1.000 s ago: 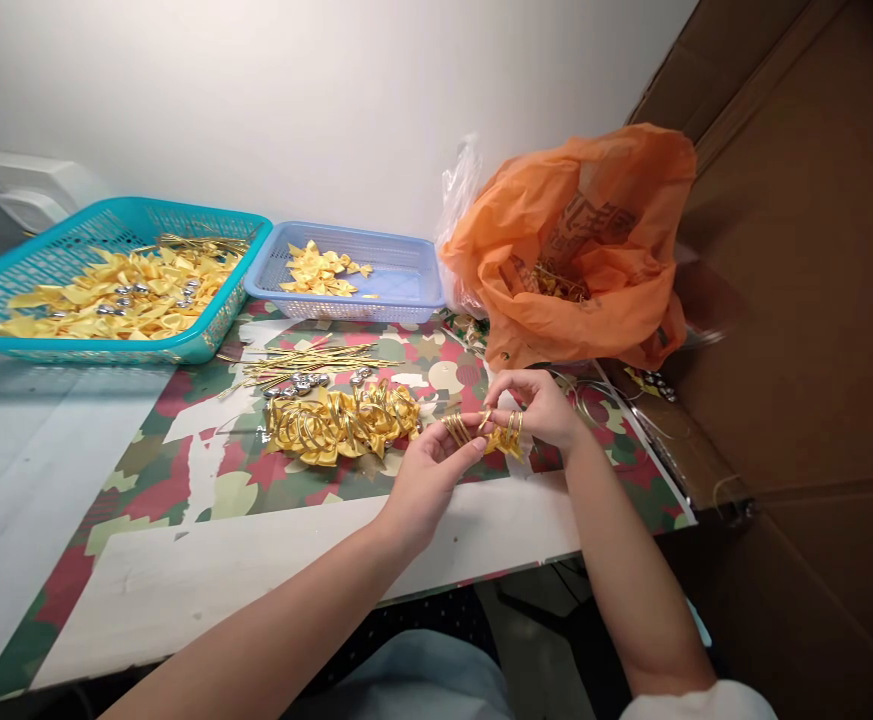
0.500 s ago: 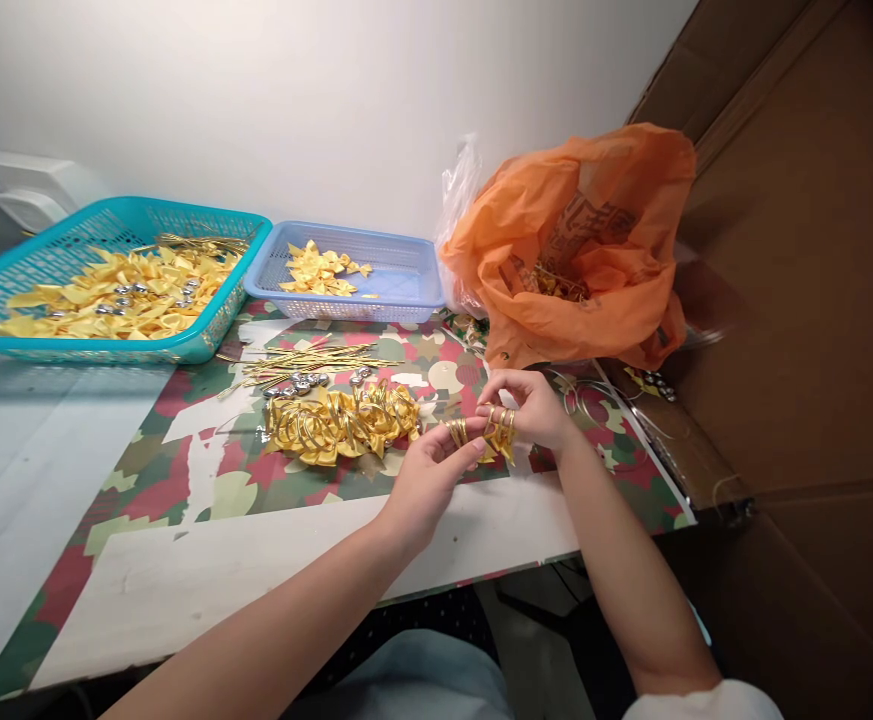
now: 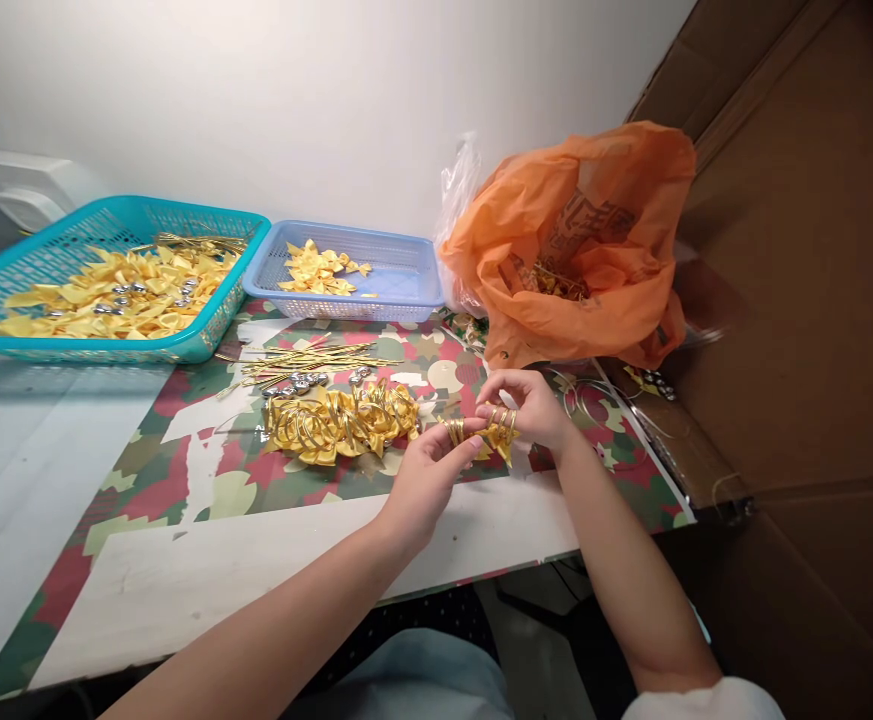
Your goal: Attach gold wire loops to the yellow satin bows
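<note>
Head view. Holds left hand (image 3: 422,478) and right hand (image 3: 537,408) close together above front part of patterned sheet (image 3: 230,492). Carries left-hand gold loops (image 3: 455,431) around index finger, right-hand gold loops (image 3: 503,417) around finger. Bends left thumb and index finger toward each other, tips near right fingertips; cannot tell whether closed on anything. Curls right thumb and index finger, tips near each other; cannot tell what, if anything, between. Shows yellow ribbon piece (image 3: 502,440) just under right fingers, partly hidden.

Just left of hands: note pile of yellow bows with gold coils (image 3: 342,420), lying on sheet. Behind pile: silver beads (image 3: 302,383), then loose gold wires (image 3: 305,364), laid roughly crosswise. Farther back: note teal basket (image 3: 173,347) with yellow ribbons, silver beads and wires, beside blue basket (image 3: 406,282) with fewer yellow ribbons. Right of blue basket: see open orange bag (image 3: 575,225) near cardboard (image 3: 803,270), clear plastic (image 3: 460,190) alongside bag.
</note>
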A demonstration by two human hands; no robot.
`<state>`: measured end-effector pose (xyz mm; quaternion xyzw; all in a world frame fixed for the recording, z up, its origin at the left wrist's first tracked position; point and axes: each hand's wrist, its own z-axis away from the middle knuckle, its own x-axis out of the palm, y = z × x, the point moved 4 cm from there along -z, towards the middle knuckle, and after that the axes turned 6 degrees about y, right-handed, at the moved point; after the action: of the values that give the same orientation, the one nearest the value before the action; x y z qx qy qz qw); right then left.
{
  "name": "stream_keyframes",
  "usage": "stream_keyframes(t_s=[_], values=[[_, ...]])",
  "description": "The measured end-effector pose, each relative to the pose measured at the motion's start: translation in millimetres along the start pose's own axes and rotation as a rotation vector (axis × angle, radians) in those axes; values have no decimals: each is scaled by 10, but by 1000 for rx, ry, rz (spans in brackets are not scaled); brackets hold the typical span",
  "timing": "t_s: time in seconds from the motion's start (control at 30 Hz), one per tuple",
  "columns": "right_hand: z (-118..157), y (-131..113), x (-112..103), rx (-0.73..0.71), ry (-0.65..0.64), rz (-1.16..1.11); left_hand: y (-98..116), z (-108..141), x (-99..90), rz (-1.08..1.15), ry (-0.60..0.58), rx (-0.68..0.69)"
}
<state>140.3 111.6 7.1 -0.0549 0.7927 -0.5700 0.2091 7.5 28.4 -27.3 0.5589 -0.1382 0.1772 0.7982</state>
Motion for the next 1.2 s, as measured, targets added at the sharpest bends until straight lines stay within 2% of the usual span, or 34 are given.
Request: stream_keyframes(t_s=[0.23,0.47,0.87,1.2], values=[[9,-13,-46,4,-49,-78,6,-2,23,131,-7,-53],[22,-21,-4,55,-144,-37,-25,-9,28,74,-56,-16],[22,-20,41,53,-209,-60,-8,6,58,76,-95,-21],[21,-18,45,9,-221,-50,-14,-2,39,69,-59,-34]])
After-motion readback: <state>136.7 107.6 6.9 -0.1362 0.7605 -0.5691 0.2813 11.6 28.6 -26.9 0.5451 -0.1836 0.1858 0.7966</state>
